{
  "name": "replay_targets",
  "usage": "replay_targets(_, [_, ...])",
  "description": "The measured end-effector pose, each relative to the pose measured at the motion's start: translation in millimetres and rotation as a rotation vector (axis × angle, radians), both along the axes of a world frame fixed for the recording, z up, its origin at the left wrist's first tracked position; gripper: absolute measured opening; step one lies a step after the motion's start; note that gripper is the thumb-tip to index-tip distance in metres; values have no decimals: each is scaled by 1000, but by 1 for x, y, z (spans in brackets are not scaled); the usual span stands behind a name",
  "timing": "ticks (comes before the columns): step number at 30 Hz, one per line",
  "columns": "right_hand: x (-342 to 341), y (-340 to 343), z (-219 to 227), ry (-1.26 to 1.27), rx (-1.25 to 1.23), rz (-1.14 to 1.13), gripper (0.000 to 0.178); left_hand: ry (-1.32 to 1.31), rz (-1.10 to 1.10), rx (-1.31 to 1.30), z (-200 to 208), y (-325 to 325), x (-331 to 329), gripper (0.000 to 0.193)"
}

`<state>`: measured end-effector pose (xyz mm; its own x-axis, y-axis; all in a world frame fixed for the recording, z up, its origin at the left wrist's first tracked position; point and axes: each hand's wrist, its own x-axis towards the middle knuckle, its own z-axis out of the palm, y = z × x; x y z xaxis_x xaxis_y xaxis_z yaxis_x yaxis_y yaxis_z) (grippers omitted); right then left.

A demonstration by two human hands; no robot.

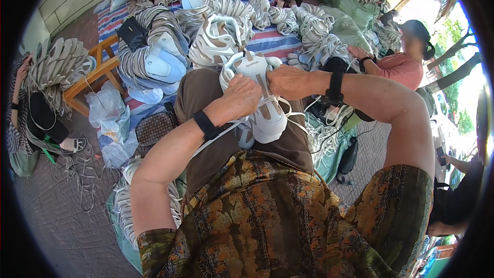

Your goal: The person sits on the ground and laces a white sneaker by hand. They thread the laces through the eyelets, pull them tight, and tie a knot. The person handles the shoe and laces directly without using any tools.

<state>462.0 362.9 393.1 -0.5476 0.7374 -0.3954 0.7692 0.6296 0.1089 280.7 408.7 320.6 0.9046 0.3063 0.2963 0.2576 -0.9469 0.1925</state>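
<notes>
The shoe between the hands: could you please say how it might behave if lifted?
The shoe would probably hold its shape, since its toe stands rounded. Its laces would likely swing limply, as they trail thin and loose.

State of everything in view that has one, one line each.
White-and-tan shoe: on the lap, toe toward the wearer, lacing unfinished
White lace: loose, trailing over the lap
Left hand: fingers curled at the shoe; what they pinch is hidden
Right hand: same, opposite side
Lace pile: tangled
Clear plastic bag: crumpled
Shoe stack: nested together
Striped sheet: spread out
Checkered bag: lying down; closure unclear
</notes>
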Motion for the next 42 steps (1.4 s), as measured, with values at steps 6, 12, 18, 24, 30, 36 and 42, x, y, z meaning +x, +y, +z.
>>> replay_targets(6, [-31, 8, 7, -63, -72, -444, 20, -15, -5, -5, 0, -1, 5, 11])
replay_targets(12, [-33, 0, 7, -160, 38, -207, 17, -211, -27, -8, -4, -7, -2, 10])
replay_targets(18, [-5, 28, -3, -78, -303, -158, 17, -139, -44, -33, -4, -12, -3, 9])
replay_targets(24, [-26, 1, 1, -11, -64, -462, 28, -328, -73, 3, -14, -12, 6, 7])
replay_targets(30, [-23, 15, -5, 108, -75, -392, 37, -237, -1, 101, -22, -4, -8, 17])
replay_targets(36, [-22, -3, -1, -32, 0, -221, 23, -195, -97, 36, 0, -13, -15, 12])
replay_targets(42, [-31, 14, -17, 26, 28, -284, 26, -145, -92, 78, -4, 0, -20, 12])
